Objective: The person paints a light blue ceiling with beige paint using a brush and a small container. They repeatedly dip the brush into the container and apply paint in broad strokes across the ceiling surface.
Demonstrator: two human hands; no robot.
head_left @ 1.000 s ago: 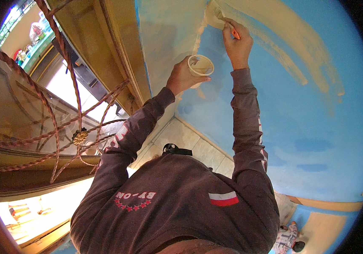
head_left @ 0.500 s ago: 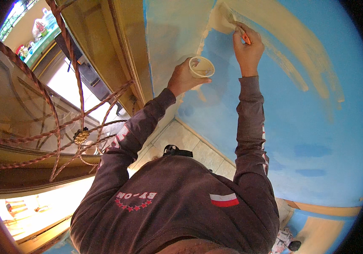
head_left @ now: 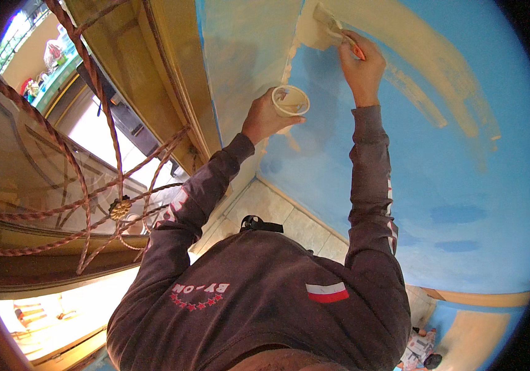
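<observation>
My left hand (head_left: 260, 116) grips a white plastic cup (head_left: 291, 93) with pale cream paint inside, in front of the wall corner. My right hand (head_left: 367, 65) holds a paintbrush (head_left: 354, 46) with an orange handle; its bristles are on a cream patch at the top of the blue wall (head_left: 462, 179), beside the corner. Broad cream streaks (head_left: 432, 49) arc to the right of the brush, and darker blue smudges show lower down. Along the corner runs a rough cream edge.
At left, a window frame (head_left: 172, 74) with twisted metal grille bars (head_left: 110, 123); beyond, a green counter (head_left: 55, 80) with small objects. Below me, a tiled floor (head_left: 265, 207) and a black strap-like item (head_left: 260, 224). At lower right, another person (head_left: 419, 349) is partly visible by blue-and-cream painting.
My right hand and brush have moved right from where they were a second ago, then slightly up. The cup has dropped slightly in the picture, still in my left hand.
</observation>
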